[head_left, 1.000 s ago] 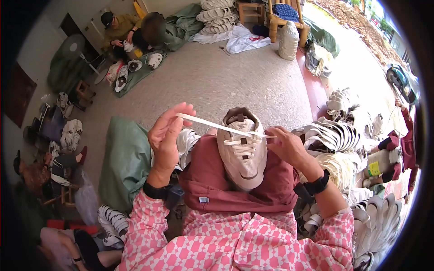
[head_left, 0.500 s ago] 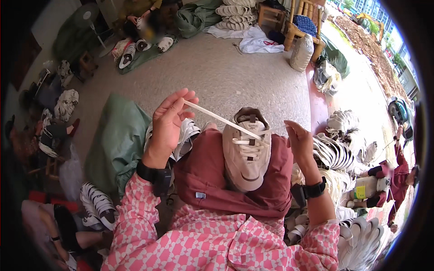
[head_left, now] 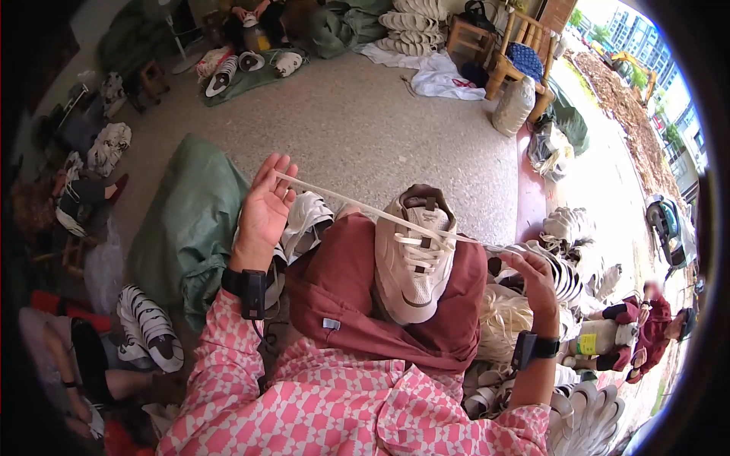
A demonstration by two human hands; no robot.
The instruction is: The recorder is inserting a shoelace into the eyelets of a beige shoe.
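A cream sneaker (head_left: 411,285) rests between my knees on maroon cloth (head_left: 334,266), its toe toward me. Its flat white shoelace (head_left: 334,194) is threaded through the eyelets, and both ends are drawn out sideways. The left end is pinched in my left hand (head_left: 262,209), raised beyond the shoe on the left with the palm partly showing. On the right, my right hand (head_left: 534,277) pinches the other end between thumb and finger, lower than the left hand. The lace runs nearly straight across the upper part of the shoe.
A green sack (head_left: 186,220) stands at my left. White shoe parts (head_left: 498,315) are heaped on my right, and stacked striped shoes (head_left: 152,330) lie at lower left. Co-workers sit at the far left and back, another person (head_left: 646,334) at right. A bamboo chair (head_left: 525,61) stands at the back right.
My right hand, earlier apart from the lace, now grips its right end and has moved down and right. My left hand has shifted left with its end, stretching the lace across.
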